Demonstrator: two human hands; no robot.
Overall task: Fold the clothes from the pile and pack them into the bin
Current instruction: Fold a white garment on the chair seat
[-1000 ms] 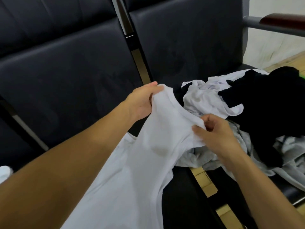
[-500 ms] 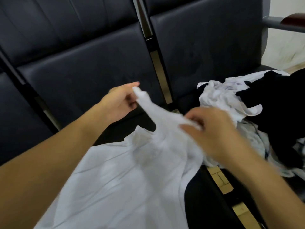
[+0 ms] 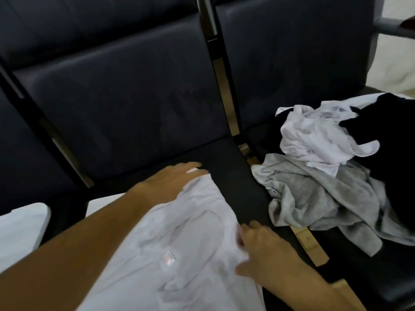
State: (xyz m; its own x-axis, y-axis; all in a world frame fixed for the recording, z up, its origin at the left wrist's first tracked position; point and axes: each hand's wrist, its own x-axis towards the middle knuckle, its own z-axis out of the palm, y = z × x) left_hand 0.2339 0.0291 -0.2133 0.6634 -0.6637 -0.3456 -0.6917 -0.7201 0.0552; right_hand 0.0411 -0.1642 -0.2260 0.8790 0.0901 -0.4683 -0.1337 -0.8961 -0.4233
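A white shirt (image 3: 179, 243) lies spread on the middle black seat (image 3: 233, 176), with a small label showing near its middle. My left hand (image 3: 173, 180) rests flat on its far upper corner, fingers straight. My right hand (image 3: 262, 250) is at the shirt's right edge, where cloth bunches between the thumb and the curled, blurred fingers. The clothes pile sits on the seat to the right: a crumpled white garment (image 3: 314, 135), a grey garment (image 3: 310, 198) and a black garment (image 3: 393, 142).
A white rounded object (image 3: 22, 232) shows at the lower left edge; I cannot tell what it is. Dark seat backs (image 3: 125, 97) rise behind. A metal gap (image 3: 307, 241) separates the two seats. An armrest (image 3: 393, 28) stands at the far right.
The shirt was held up between both hands and now lies flat on the seat. My left hand let go of the collar and flattened. My right hand dropped to the right edge.
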